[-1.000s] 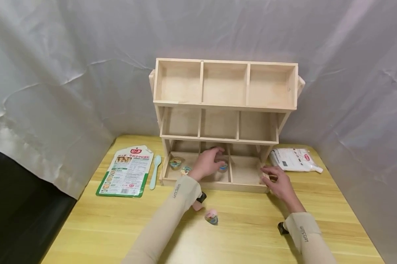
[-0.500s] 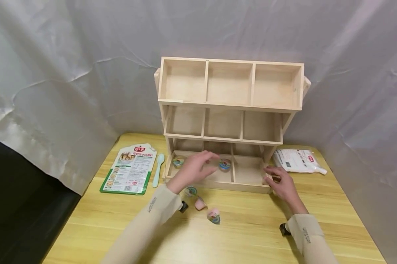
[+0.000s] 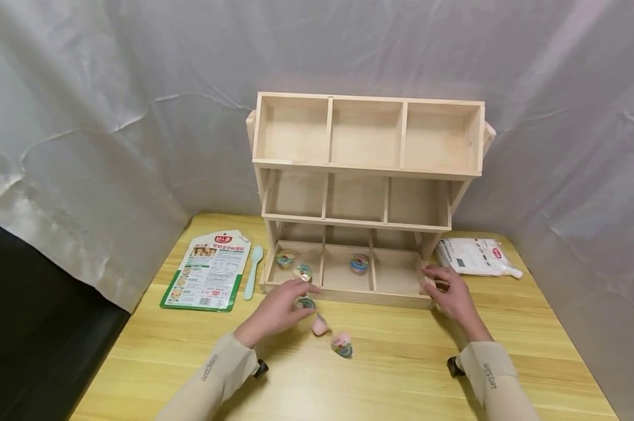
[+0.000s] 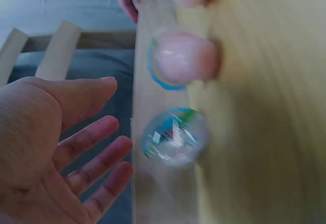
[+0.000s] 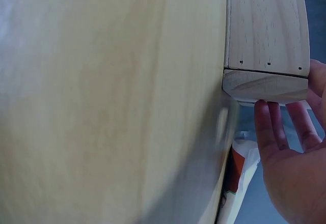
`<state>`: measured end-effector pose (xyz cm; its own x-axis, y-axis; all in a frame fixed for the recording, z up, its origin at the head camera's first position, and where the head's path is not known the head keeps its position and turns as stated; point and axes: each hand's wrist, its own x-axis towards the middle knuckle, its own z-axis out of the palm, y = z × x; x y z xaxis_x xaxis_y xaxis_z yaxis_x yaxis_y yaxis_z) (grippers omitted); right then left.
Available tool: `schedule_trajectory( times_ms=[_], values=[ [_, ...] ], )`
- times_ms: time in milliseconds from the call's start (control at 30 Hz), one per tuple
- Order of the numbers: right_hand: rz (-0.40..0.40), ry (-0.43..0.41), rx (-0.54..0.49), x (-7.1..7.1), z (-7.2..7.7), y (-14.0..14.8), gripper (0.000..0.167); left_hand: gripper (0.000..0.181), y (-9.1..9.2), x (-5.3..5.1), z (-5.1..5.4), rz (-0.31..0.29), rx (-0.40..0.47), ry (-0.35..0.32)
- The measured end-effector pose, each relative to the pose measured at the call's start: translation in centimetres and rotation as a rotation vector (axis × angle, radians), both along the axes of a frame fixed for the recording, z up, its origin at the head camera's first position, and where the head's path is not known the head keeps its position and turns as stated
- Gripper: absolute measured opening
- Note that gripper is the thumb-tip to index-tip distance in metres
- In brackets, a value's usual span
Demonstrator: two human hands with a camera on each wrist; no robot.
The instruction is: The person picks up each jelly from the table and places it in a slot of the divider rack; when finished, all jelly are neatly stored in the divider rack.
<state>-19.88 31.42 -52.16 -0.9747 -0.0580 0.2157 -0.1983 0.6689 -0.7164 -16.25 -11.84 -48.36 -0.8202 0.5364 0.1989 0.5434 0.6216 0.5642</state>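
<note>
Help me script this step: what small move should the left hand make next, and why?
Probably pinch the nearest cup: the left hand is open beside it, and that cup lies outside the shelf while three other cups sit in its bottom row.

Left sleeve (image 3: pixel 207 380), right sleeve (image 3: pixel 498 383): are saying "Lets Slim"
Pouch (image 3: pixel 208 272): is probably saying "好人家"
Packet (image 3: pixel 472 258): is showing a red sign (image 3: pixel 496 253)

The table (image 3: pixel 401 368) carries a wooden rack (image 3: pixel 367 168), a pouch (image 3: pixel 206 273), a spoon (image 3: pixel 251 275), three cups (image 3: pixel 342 345) and a white packet (image 3: pixel 475 257).
</note>
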Motion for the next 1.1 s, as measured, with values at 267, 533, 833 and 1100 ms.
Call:
schedule_trajectory(
  times_ms=[267,533,833,1100],
  values=[
    [-0.003,-0.009,0.006,0.0,-0.1,0.1,0.036,0.037,-0.5,0.5,-1.5,-0.011,-0.011,0.001],
    [-0.008,-0.009,0.005,-0.1,-0.2,0.1,0.035,0.043,-0.5,0.2,-2.5,0.042,-0.013,-0.004],
    [-0.005,-0.013,-0.006,0.0,-0.2,0.1,0.036,0.038,-0.8,-0.2,-3.6,0.079,0.016,-0.092],
    [-0.007,-0.015,-0.005,0.0,-0.1,0.0,0.036,0.031,-0.8,-0.4,-3.9,0.071,0.016,-0.09]
  ],
)
